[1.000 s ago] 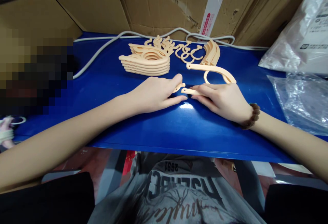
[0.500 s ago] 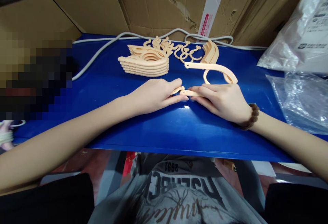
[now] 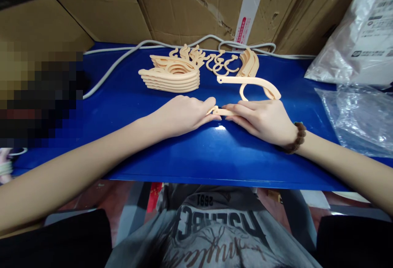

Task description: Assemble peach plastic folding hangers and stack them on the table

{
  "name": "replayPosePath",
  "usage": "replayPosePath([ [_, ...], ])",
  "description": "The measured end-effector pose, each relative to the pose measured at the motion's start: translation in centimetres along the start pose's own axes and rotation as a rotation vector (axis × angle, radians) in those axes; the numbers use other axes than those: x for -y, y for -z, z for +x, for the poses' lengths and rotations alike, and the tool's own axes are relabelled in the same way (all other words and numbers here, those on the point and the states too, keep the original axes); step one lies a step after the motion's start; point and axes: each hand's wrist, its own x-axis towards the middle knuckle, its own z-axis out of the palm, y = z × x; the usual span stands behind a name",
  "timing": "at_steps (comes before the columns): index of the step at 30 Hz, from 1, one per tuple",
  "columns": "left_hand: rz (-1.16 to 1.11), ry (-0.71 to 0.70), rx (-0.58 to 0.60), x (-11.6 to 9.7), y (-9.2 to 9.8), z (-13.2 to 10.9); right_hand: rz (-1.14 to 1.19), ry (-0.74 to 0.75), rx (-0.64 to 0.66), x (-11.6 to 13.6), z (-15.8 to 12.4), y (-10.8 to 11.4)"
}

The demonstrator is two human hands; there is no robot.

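My left hand [image 3: 192, 114] pinches a small cream plastic hanger hook [image 3: 211, 110] between thumb and fingers, most of it hidden by the hand. Closed around a cream hanger arm [image 3: 223, 112] is my right hand [image 3: 260, 118], with the arm's holed end pointing left. Hook and arm end meet between the two hands; whether they are joined I cannot tell. Just beyond the right hand lies a loose curved hanger arm [image 3: 245, 80], with another ring-like hook [image 3: 242, 93] partly under it. A stack of curved hanger pieces [image 3: 170, 80] lies beyond the left hand.
Several loose hooks [image 3: 219, 64] and a few more hanger arms [image 3: 250, 62] lie at the back of the blue table [image 3: 184, 157]. A white cable [image 3: 123, 57] runs along the cardboard boxes [image 3: 184, 10]. Clear plastic bags [image 3: 362, 120] lie at the right.
The whole view has shifted slightly. Both hands keep their grips, and the hook and hanger arm stay end to end with almost no visible movement.
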Motion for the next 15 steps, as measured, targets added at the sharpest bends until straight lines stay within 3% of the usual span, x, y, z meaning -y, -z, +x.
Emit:
replayPosePath([
  [15, 0.106, -0.037, -0.030, 0.00, -0.57, 0.03, -0.078, 0.080, -0.092, -0.12, 0.02, -0.05],
])
